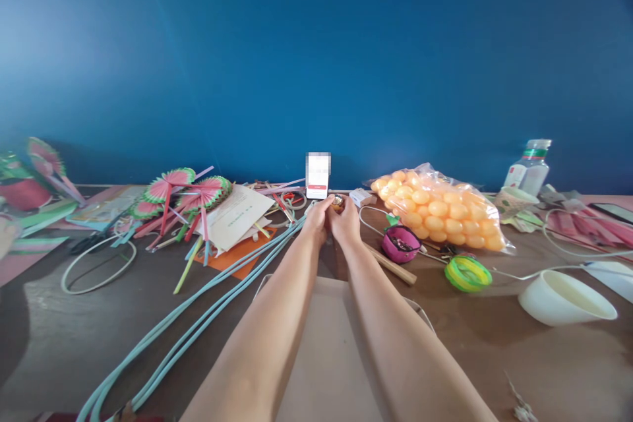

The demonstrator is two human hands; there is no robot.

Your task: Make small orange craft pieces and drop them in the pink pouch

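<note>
My left hand [318,218] and my right hand [346,219] meet at the middle of the table, with fingers closed together. Between their fingertips shows a small shiny gold-brown object [338,202], too small and covered to name. Just beyond them a phone [317,178] stands upright with its screen lit. Light blue cords [237,262] run from beside my left hand toward the lower left. A beige tray or board [329,336] lies under my forearms. Right of my right hand are a wooden stick [390,264], a small white box [362,197] and a purple pouch [401,245].
A clear bag of orange balls [440,208] lies at the right, with yellow-green rings [467,273] and a white bowl [564,298] nearer. A bottle [531,168] stands far right. Watermelon-patterned paper fans [171,184] and papers [236,214] crowd the left. A blue wall [316,66] rises behind.
</note>
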